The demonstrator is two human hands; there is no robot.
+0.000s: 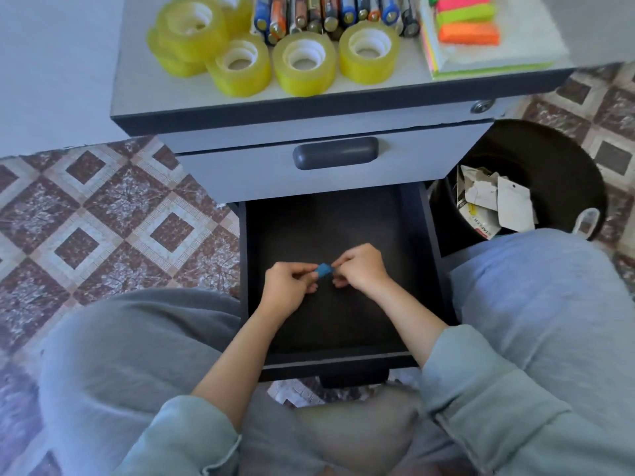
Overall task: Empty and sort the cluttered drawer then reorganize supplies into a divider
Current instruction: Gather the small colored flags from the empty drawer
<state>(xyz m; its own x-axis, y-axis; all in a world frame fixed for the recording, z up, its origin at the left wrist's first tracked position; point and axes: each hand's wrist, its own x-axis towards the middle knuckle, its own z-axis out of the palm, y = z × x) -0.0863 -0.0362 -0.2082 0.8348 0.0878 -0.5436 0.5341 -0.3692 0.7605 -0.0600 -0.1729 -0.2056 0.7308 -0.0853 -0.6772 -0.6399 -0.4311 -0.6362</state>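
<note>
Knees flank the drawer; left hand and right hand pinch a blue piece, midway between walls.

Six yellow tape rolls sit at the front left of the cabinet top. The batteries along the back edge are too bunched to count. Four bright sticky-note strips lie on one pad. There is one small blue thing.

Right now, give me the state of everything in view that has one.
Lower drawer, open, pulled out.
Upper drawer, shut.
Blue piece, pinched at both ends, over the lower drawer.
Left hand, pinching the blue piece.
Right hand, pinching the blue piece.
Tape rolls, on the cabinet top, holes up.
Batteries, lying side by side.
Bin, holding paper scraps.
</note>
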